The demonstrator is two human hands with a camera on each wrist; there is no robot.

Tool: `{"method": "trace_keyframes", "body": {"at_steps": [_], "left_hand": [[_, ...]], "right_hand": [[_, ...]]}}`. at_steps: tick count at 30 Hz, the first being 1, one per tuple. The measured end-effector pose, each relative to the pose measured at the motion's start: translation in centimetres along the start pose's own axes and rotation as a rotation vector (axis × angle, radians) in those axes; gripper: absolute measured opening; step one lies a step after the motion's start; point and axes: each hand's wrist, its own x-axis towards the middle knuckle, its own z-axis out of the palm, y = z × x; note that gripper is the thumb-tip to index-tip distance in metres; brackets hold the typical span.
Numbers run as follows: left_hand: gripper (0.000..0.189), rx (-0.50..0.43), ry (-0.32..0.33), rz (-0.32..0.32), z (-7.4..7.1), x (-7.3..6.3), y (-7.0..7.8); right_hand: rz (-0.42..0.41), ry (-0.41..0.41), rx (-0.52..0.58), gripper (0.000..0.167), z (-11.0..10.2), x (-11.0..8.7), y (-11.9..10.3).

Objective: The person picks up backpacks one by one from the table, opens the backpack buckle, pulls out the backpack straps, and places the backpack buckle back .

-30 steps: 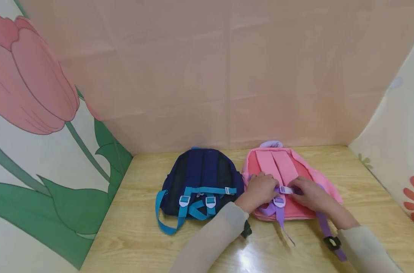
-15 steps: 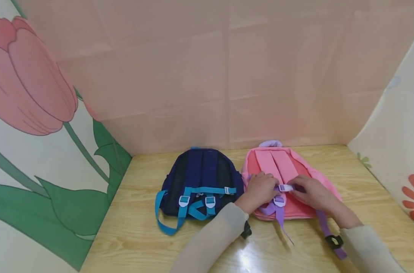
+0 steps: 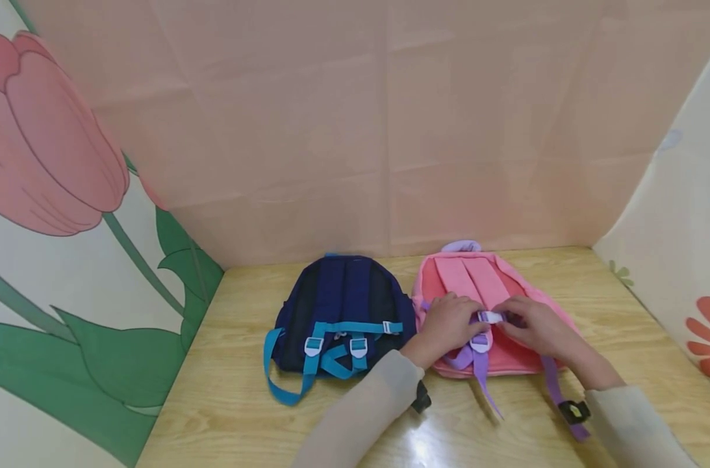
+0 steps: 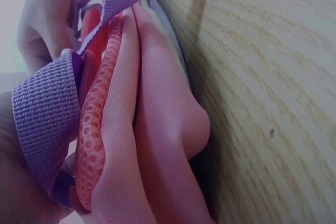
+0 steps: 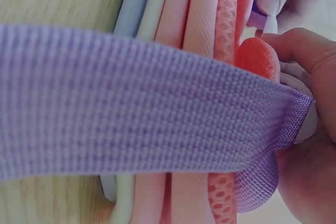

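A pink backpack (image 3: 460,273) lies on the table with its straps facing up. Across its middle, a small white buckle (image 3: 490,317) sits on a purple cross strap. My left hand (image 3: 446,325) pinches the buckle's left end, and my right hand (image 3: 536,328) pinches the right end. In the right wrist view, the thumb and fingers of both hands meet near a pale piece of the buckle (image 5: 270,24). Purple webbing (image 5: 157,103) crosses that view and partly covers the right hand. In the left wrist view, a purple strap (image 4: 44,103) loops over the left hand beside the red mesh (image 4: 93,140).
A navy backpack (image 3: 345,286) with turquoise straps (image 3: 290,395) lies close against the pink one's left side. Small black devices (image 3: 573,412) show below both wrists. A purple strap end (image 3: 486,383) hangs over the wooden table (image 3: 214,403). A pink-beige sheet (image 3: 390,130) stands behind.
Both hands have risen slightly together, lifting the white buckle a little higher over the pink backpack. Their grip looks the same. The head view has shifted slightly; the navy backpack has not moved.
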Motion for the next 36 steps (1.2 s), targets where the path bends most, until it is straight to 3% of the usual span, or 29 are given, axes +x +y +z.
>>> {"method": "trace_keyframes", "body": {"at_steps": [8,20,36], "left_hand": [[0.032,-0.064,-0.001,0.003,-0.18,0.17,-0.01],[0.027,-0.092,-0.026,-0.05,-0.2,0.12,0.2],[0.024,-0.044,-0.014,-0.035,-0.05,0.32,0.29]], "right_hand": [[-0.01,0.001,-0.018,0.028,-0.13,0.17,-0.29],[0.008,0.001,-0.01,0.029,0.21,0.1,-0.21],[0.036,-0.002,-0.022,0.026,0.33,0.08,-0.19]]}}
